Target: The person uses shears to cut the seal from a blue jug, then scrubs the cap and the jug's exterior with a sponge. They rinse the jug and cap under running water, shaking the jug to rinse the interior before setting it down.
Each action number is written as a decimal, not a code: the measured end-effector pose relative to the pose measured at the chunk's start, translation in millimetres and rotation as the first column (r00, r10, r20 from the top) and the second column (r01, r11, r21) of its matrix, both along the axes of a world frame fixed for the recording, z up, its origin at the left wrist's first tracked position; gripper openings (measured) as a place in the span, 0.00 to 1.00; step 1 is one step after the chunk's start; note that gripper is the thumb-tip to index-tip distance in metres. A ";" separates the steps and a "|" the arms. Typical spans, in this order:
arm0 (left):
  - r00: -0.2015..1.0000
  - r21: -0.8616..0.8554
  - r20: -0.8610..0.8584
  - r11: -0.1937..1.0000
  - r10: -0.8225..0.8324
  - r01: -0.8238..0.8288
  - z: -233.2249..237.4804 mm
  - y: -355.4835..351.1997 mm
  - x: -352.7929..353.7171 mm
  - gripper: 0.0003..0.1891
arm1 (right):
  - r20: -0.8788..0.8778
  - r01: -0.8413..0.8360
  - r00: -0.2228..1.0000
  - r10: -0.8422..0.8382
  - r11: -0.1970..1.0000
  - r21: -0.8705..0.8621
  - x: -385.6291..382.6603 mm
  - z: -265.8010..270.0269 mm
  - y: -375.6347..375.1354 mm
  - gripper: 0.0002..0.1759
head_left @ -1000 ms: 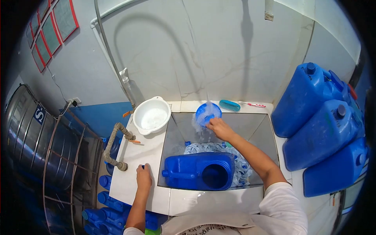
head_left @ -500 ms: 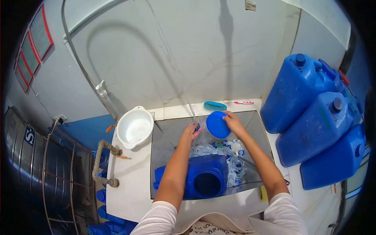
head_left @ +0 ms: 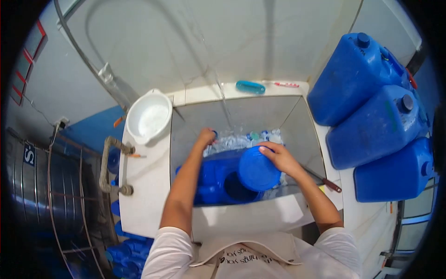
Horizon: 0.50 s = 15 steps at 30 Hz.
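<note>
My right hand point(head_left: 278, 158) grips a round blue lid point(head_left: 258, 169) by its far edge. The lid overlaps the wide mouth of a blue water jug point(head_left: 211, 179), which lies on its side in the sink point(head_left: 302, 121). On the left, over the sink and beyond the jug, my left hand point(head_left: 206, 137) has its fingers closed on a small blue cap point(head_left: 214, 134), mostly hidden by the fingers. Behind the jug, crumpled clear plastic with blue and green bits point(head_left: 237, 140) fills part of the sink. A thin stream of water point(head_left: 223, 100) falls at the back.
A white basin point(head_left: 149, 116) stands on the left ledge near pipe fittings point(head_left: 114, 162). Large blue jugs point(head_left: 378, 125) crowd the right side. A teal brush point(head_left: 251, 87) and a red-and-white toothbrush point(head_left: 284, 84) rest on the back ledge. A brown-handled tool point(head_left: 331, 185) leans over the sink's right edge.
My right hand has brought the lid from the back of the sink toward me, over the jug's mouth. My left hand has left the water stream and shifted left. The view has tilted down.
</note>
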<state>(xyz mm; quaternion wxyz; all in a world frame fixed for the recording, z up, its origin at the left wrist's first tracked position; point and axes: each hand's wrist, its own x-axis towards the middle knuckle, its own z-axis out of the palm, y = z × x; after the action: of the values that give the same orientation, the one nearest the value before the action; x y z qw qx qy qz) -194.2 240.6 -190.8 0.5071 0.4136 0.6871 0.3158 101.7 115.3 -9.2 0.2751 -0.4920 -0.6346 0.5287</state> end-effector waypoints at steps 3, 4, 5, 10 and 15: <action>0.991 0.094 -0.096 0.992 0.095 -0.086 63.2 -60.9 -35.0 0.10 | 0.345 -0.232 0.934 0.090 0.889 0.396 -41.2 -36.7 -42.6 0.19; 0.990 0.099 -0.097 0.991 0.104 -0.094 79.8 -76.3 -45.8 0.10 | 0.537 -0.376 0.844 -0.006 0.708 0.598 -54.1 -47.9 -53.5 0.20; 0.987 0.114 -0.122 0.989 0.108 -0.094 92.7 -93.0 -56.4 0.11 | 0.535 -0.379 0.845 0.001 0.706 0.598 -63.6 -35.3 -63.5 0.20; 0.971 0.068 0.114 0.973 0.210 -0.218 143.5 -164.6 -74.6 0.17 | 0.696 -0.564 0.703 -0.145 0.483 0.670 -92.0 -14.9 -97.0 0.27; 1.000 0.301 0.004 0.953 -0.023 0.021 141.7 -227.3 -73.7 0.21 | 0.697 -0.485 0.682 -0.222 0.575 0.659 -58.4 -17.2 -86.8 0.30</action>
<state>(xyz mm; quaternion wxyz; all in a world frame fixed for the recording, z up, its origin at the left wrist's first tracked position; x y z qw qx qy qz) -267.9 13.4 -49.1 0.4442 0.4925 0.6244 0.4126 43.3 28.5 -26.4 0.1513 -0.4212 -0.8936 -0.0356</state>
